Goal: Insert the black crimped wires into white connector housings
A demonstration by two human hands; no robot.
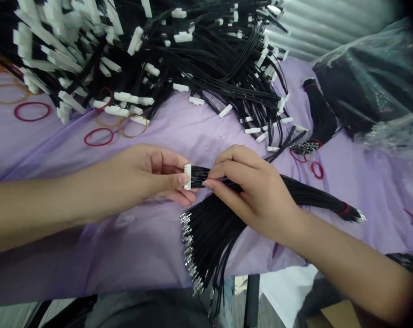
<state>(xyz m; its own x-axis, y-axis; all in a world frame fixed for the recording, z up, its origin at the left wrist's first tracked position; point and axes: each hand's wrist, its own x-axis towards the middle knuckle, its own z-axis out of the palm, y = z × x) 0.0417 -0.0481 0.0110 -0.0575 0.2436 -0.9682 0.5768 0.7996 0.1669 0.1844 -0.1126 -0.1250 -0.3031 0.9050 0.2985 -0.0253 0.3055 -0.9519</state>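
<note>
My left hand (148, 175) pinches a small white connector (188, 176) between thumb and fingers. Black wires run out of the connector to the right. My right hand (252, 191) is closed in a pinch on those black wires (198, 176) just beside the connector. Under my right hand lies a bundle of loose black wires (213, 232) with metal terminals fanned toward the table's front edge. The bundle's far end (346, 210) is bound with a red band.
A big heap of finished black harnesses with white connectors (165, 50) fills the back of the purple cloth (152, 237). Red and tan rubber bands (99, 136) lie at the left. Another bound wire bundle (321, 116) and a clear plastic bag (374, 77) sit at the right.
</note>
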